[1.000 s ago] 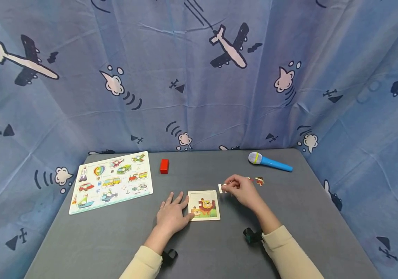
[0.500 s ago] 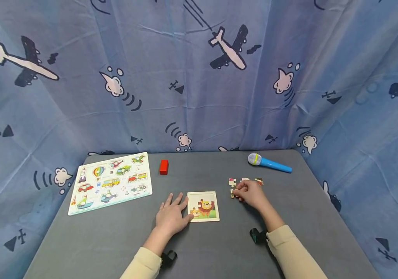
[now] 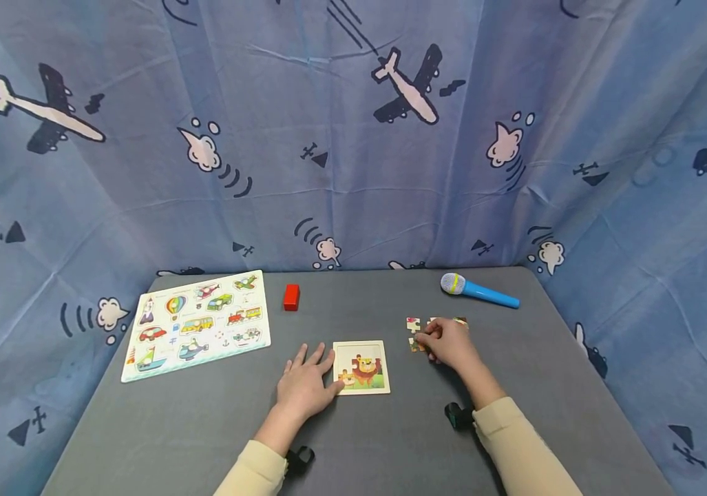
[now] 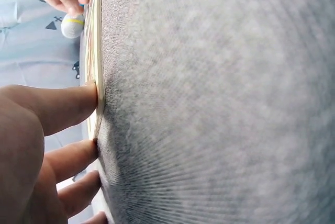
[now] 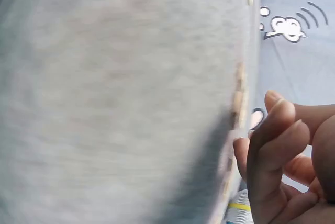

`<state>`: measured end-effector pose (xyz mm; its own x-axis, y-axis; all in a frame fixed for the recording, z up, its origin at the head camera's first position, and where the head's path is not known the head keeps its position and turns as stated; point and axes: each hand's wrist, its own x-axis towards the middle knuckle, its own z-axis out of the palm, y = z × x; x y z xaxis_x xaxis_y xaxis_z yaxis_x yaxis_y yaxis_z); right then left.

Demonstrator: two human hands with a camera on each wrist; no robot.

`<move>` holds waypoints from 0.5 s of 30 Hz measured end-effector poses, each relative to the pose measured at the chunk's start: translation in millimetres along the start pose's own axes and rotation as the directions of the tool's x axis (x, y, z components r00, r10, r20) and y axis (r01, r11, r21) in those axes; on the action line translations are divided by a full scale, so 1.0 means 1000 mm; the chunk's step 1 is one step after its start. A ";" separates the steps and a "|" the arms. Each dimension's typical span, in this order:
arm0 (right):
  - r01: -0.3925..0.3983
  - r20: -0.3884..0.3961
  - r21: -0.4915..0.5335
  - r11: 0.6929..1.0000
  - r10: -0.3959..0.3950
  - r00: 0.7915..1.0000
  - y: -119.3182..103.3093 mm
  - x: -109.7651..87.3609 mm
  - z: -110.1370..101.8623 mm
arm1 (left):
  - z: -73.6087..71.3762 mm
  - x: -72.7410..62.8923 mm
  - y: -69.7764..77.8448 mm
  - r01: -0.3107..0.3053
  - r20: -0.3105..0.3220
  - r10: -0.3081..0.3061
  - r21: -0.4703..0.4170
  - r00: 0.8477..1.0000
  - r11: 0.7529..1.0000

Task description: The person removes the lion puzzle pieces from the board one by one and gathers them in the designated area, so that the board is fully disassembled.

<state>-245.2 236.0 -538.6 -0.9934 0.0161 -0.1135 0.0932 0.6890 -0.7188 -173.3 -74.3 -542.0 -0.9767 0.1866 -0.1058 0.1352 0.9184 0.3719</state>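
Observation:
My left hand (image 3: 303, 388) lies spread on the table beside a small wooden jigsaw puzzle (image 3: 361, 396), its thumb (image 4: 78, 101) resting on the board's edge. The board shows a lion and a cub in its lower part and a pale upper part. To the board's right, my right hand (image 3: 452, 344) is bent over several puzzle pieces. Its thumb and index finger come together just above a greenish-yellow puzzle piece (image 3: 416, 345). In the right wrist view, the curled fingers hide whether anything is pinched. Another puzzle piece (image 3: 413, 324) lies just behind; further pieces are partly hidden by the hand.
A picture board (image 3: 197, 325) of vehicles lies at the left. A red block (image 3: 291, 297) stands near the back edge of the grey table (image 3: 204, 441). At the back right lies a blue toy microphone (image 3: 483, 291). A patterned blue curtain (image 3: 353, 172) surrounds the table.
My right hand has moved right from close beside the puzzle board, where it held a pale piece, to the loose pieces. In the last half second it shifted only slightly. The left hand stays put.

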 end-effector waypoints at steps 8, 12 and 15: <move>0.033 0.013 0.013 0.999 -0.033 0.999 -0.033 -0.012 -0.014 | 0.001 0.000 -0.001 -0.007 -0.011 0.007 0.003 1.000 1.000; 0.096 0.004 0.017 0.995 -0.096 0.995 -0.050 -0.018 -0.017 | 0.002 0.000 -0.001 -0.004 -0.004 0.004 0.002 1.000 1.000; 0.132 -0.017 -0.044 0.990 -0.133 0.991 -0.057 -0.019 -0.013 | 0.002 -0.001 -0.001 -0.010 -0.008 0.010 0.004 1.000 1.000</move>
<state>-232.0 205.8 -486.9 -0.9980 -0.0631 -0.0055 -0.0414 0.7163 -0.6966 -172.6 -74.5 -543.6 -0.9767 0.1927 -0.0949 0.1452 0.9178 0.3695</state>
